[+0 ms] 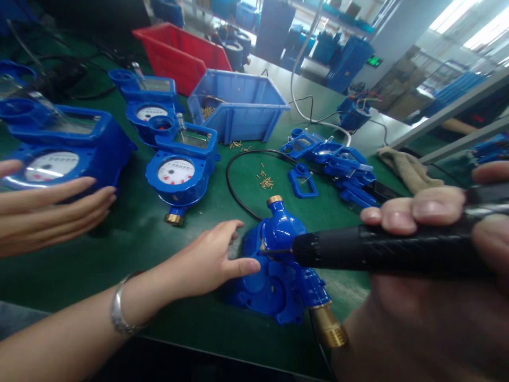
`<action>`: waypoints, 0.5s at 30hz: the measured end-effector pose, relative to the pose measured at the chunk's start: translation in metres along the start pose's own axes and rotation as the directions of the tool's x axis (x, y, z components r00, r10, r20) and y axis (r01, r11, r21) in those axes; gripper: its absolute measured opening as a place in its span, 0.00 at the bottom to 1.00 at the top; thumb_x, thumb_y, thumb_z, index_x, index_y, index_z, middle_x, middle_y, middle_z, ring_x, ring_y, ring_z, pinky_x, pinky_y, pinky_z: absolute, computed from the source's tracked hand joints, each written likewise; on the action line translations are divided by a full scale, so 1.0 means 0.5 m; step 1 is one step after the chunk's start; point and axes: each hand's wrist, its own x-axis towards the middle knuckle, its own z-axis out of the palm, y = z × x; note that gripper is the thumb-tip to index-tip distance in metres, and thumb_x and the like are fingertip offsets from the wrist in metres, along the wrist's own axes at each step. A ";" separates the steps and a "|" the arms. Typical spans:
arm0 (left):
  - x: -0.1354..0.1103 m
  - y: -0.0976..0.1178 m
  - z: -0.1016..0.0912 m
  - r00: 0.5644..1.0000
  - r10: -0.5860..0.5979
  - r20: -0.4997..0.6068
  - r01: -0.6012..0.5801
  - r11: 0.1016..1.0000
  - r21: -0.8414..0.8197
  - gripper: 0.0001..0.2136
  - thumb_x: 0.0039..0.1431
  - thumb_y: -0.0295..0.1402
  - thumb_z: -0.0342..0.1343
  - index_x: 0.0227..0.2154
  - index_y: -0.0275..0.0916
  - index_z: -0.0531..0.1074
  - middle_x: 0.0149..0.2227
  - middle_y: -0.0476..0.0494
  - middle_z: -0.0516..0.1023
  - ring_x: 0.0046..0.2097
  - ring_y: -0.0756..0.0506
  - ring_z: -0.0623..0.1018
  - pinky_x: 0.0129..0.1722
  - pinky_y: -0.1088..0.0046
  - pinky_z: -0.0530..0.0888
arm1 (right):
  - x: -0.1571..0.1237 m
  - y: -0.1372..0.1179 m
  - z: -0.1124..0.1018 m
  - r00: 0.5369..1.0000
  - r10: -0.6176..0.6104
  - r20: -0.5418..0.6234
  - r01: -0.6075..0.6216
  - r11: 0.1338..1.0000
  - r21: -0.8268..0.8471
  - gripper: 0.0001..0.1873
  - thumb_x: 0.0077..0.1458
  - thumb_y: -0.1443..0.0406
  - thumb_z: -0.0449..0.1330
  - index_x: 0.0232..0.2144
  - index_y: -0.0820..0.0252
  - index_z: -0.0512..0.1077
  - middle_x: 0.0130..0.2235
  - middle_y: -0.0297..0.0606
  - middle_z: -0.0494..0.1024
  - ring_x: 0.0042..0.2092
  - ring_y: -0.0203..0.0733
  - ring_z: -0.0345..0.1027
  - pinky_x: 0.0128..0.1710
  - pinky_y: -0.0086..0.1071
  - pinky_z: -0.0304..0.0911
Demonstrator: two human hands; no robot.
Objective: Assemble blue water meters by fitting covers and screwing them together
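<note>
A blue water meter (274,297) lies face down on the green mat, a brass threaded end pointing toward me. My left hand (207,260), with a silver bracelet at the wrist, grips its left edge, thumb over the housing and fingers partly hidden. My right hand (413,307) is wrapped round a black electric screwdriver (334,249). The screwdriver's thin bit reaches down to the meter's housing beside the blue pipe body. Whether a screw sits under the tip I cannot make out. Small brass screws (266,182) lie loose just beyond the meter.
Another person's hand (51,212) rests by a blue meter (71,143) at left. More meters (181,170) stand nearby. Behind are a blue bin (246,116) holding screws and a red bin (178,58). Blue frames (304,183), a black cable and a cloth (409,170) lie to the right.
</note>
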 end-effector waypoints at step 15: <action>-0.007 0.011 0.074 0.963 -0.199 0.179 0.262 0.560 -0.786 0.35 0.41 0.39 0.61 0.51 0.35 0.53 0.43 0.37 0.74 0.43 0.37 0.75 0.41 0.62 0.72 | 0.005 0.076 0.016 0.943 0.166 0.289 -0.250 0.926 0.284 0.17 0.45 0.73 0.61 0.38 0.54 0.65 0.27 0.26 0.69 0.29 0.32 0.66 0.54 0.39 0.58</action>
